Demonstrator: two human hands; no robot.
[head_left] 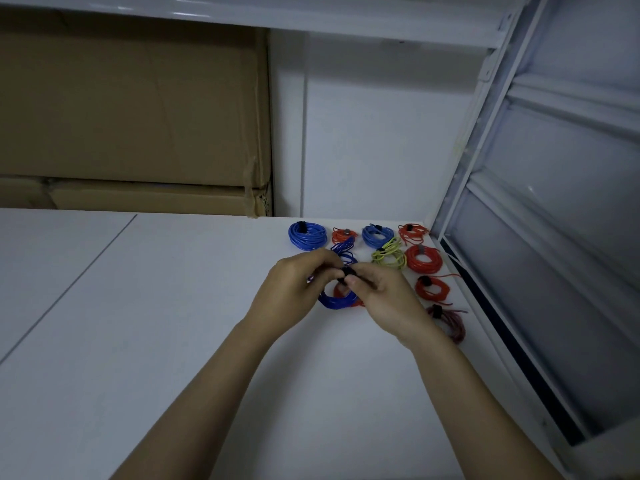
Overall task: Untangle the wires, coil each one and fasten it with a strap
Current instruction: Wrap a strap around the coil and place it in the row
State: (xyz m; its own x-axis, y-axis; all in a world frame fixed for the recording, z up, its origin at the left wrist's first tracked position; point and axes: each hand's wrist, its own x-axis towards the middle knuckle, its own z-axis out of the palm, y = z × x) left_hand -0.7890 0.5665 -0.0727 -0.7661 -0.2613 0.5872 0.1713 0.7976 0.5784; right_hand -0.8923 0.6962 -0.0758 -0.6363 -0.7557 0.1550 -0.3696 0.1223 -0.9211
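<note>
A white table (pixel 173 341) is seen with strapped wire coils (pixel 424 258) laid in rows at its far right corner. Just nearer, a dark blue coil (pixel 337 300) is held above the surface, a black strap (pixel 347 273) on it being pinched by the left hand (pixel 298 289) and right hand (pixel 384 299).

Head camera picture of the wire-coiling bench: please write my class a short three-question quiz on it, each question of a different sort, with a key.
1. True or false: the yellow-green coil is being held.
2. What do both hands work on? A) the black strap on the dark blue coil B) a cardboard box C) a red coil
3. Fill in: the coil nearest the table's front edge, on the right, is dark ____.

Key: 1 false; 2 A; 3 red.
</note>
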